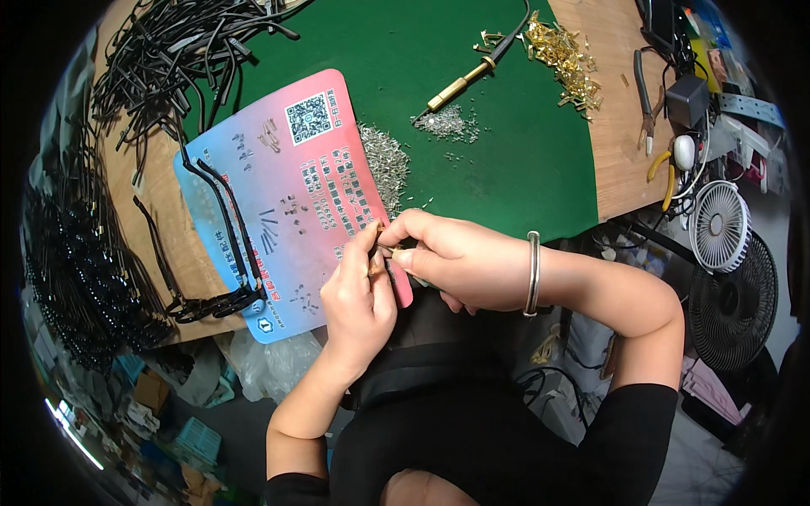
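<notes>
My left hand (359,291) and my right hand (456,257) meet at the near edge of the table, fingertips almost touching. The left fingers are closed on a small gold-coloured metal piece (374,270), whose exact kind is too small to tell. The right thumb and forefinger are pinched together against it; what lies between them is mostly hidden. Under the left hand spreads a pink and blue printed mat (287,185) with small metal parts on it. A pair of black eyeglasses (221,305) rests on the mat's lower left edge.
Beyond my hands, silver screws (386,164) lie on a green mat (515,173). A gold-handled screwdriver (460,87) with a cord lies farther back, near gold pieces (565,63). Black temple arms (181,55) heap at far left; pliers (645,105) and a white fan (720,226) are right.
</notes>
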Demonstrator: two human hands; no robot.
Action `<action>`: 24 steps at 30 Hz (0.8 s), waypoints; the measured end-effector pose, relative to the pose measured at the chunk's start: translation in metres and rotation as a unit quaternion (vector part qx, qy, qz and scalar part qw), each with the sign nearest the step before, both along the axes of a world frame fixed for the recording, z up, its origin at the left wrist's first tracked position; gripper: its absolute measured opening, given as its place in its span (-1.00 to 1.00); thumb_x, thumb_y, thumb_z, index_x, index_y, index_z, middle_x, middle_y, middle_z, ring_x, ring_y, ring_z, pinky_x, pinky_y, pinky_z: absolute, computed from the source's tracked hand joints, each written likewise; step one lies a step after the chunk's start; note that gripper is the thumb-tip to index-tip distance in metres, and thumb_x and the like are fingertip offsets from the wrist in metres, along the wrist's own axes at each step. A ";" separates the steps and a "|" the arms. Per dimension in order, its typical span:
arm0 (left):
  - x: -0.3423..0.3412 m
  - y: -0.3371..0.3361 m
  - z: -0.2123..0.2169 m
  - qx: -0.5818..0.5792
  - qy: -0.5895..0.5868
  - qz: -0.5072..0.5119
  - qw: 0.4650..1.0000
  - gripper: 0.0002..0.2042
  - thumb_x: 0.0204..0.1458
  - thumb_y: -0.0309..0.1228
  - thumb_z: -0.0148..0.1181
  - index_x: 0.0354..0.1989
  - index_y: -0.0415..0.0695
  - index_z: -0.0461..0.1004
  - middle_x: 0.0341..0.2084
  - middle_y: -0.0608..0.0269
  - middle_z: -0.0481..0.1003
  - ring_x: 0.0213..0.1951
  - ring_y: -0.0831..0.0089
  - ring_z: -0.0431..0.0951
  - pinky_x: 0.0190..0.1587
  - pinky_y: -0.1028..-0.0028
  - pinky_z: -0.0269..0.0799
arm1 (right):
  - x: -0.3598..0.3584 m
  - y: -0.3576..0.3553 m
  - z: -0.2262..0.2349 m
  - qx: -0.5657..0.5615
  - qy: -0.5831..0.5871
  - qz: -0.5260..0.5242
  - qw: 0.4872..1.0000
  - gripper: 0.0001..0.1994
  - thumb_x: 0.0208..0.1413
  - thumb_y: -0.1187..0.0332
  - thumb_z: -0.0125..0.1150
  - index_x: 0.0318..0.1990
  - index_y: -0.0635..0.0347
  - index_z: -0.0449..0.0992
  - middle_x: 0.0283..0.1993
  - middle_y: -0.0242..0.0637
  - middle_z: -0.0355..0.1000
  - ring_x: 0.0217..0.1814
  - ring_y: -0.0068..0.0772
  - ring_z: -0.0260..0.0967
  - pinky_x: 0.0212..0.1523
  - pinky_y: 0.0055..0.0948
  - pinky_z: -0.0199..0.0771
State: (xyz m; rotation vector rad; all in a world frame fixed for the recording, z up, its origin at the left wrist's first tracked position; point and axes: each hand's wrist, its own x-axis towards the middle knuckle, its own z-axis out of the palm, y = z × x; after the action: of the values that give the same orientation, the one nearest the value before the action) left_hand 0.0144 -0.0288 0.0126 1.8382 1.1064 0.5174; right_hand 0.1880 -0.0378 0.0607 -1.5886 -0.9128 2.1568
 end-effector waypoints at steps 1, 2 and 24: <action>0.000 0.000 0.002 -0.025 0.004 0.003 1.000 -0.64 -0.05 -0.69 -0.09 -0.02 -0.32 0.35 -0.24 -0.01 0.50 -0.23 0.29 0.56 -0.15 0.46 0.42 | -0.002 -0.004 -0.006 0.053 -0.017 -0.003 0.998 -0.71 0.23 0.30 -0.16 0.04 0.21 0.24 -0.38 -0.24 0.33 -0.50 -0.49 0.32 -0.52 -0.51 0.37; 0.001 -0.001 0.003 -0.033 0.009 0.004 0.999 -0.64 -0.05 -0.69 -0.09 -0.01 -0.32 0.35 -0.23 -0.01 0.50 -0.22 0.30 0.55 -0.14 0.46 0.41 | -0.004 -0.008 -0.012 0.107 -0.034 -0.006 0.994 -0.71 0.22 0.31 -0.14 0.04 0.22 0.24 -0.36 -0.19 0.34 -0.47 -0.41 0.34 -0.48 -0.45 0.39; -0.045 0.043 0.008 -0.325 -0.266 0.048 0.906 -0.70 0.17 -0.50 -0.07 0.05 -0.36 0.27 -0.18 -0.06 0.49 -0.34 0.42 0.55 -0.38 0.56 0.45 | 0.057 0.099 -0.001 0.421 -0.393 0.088 0.813 -0.72 -0.04 0.20 0.17 -0.39 0.30 0.45 -0.49 0.00 0.41 -0.43 -0.04 0.43 -0.37 -0.22 0.43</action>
State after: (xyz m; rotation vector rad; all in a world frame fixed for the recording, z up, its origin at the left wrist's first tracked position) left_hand -0.0307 0.0146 0.0208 0.9813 0.8470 0.5747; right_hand 0.2446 0.0614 0.0596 -1.8575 -1.9502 0.7794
